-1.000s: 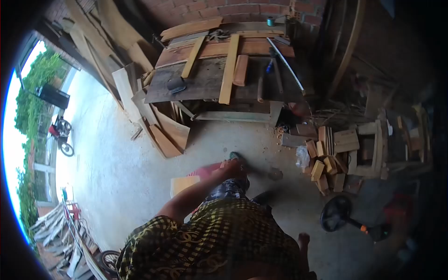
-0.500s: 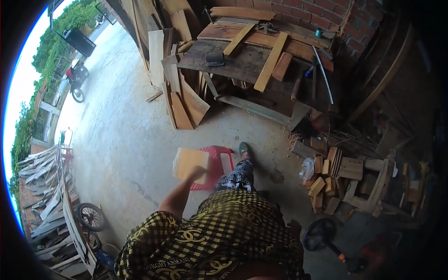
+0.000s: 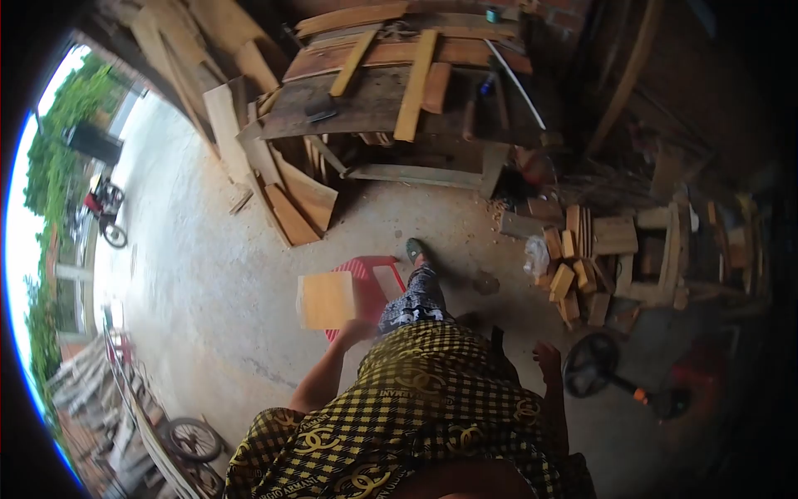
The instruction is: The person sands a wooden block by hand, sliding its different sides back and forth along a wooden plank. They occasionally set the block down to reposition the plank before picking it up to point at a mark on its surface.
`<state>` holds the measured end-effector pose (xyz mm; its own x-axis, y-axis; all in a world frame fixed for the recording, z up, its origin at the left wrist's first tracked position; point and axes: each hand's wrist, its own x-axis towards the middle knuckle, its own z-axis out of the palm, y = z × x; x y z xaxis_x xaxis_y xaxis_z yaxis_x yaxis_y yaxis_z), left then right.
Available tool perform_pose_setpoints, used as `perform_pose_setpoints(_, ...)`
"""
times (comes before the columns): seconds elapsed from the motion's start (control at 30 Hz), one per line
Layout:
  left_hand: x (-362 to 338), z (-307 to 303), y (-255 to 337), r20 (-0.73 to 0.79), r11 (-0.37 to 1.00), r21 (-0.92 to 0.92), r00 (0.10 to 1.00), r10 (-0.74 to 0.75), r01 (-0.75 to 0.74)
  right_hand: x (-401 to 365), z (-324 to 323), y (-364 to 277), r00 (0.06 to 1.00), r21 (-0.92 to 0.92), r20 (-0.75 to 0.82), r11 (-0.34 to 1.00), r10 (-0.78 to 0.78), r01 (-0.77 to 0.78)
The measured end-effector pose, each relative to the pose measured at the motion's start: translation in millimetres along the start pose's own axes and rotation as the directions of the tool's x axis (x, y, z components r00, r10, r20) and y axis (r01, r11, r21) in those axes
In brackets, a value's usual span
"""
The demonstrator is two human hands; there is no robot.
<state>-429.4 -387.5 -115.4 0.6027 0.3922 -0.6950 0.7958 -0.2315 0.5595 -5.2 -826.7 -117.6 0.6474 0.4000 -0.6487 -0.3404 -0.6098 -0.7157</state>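
Observation:
My left hand (image 3: pixel 357 331) is low over the red plastic stool (image 3: pixel 389 281), right at the near corner of a flat, light-coloured wooden board (image 3: pixel 327 302). Its fingers are blurred, so I cannot tell whether they grip that corner. The board overlaps the stool's seat and sticks out past it on the left. Off to my right side hangs my right hand (image 3: pixel 547 359), with its fingers apart and nothing in them. One sandalled foot (image 3: pixel 416 248) stands on the floor just beyond the stool.
Ahead, a wooden workbench (image 3: pixel 370 100) carries planks and tools. Boards (image 3: pixel 293 214) lean at its left end. Wood blocks (image 3: pixel 573 274) are piled on the right, beside a black wheel-like thing (image 3: pixel 591 366). Bicycle wheels (image 3: pixel 195 438) and scrap wood lie at the lower left.
My left hand has moved from the board's top to its near corner. My right hand has come into view on the right. The whole view has shifted and turned slightly.

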Motion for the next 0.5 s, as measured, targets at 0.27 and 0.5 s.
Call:
perform_pose_setpoints(0.27,39.4,-45.6,54.7,0.106,0.962,-0.189,0.978,-0.178,0.195,-109.1,40.5,134.4,0.916,0.344,-0.135,0.884,0.379,-0.315)
perform_pose_setpoints(0.5,74.7,-69.3,238.6,0.351,0.972,-0.020,0.912,-0.213,0.234,-162.5,56.6,167.7,0.751,0.597,-0.334,0.745,0.569,-0.298)
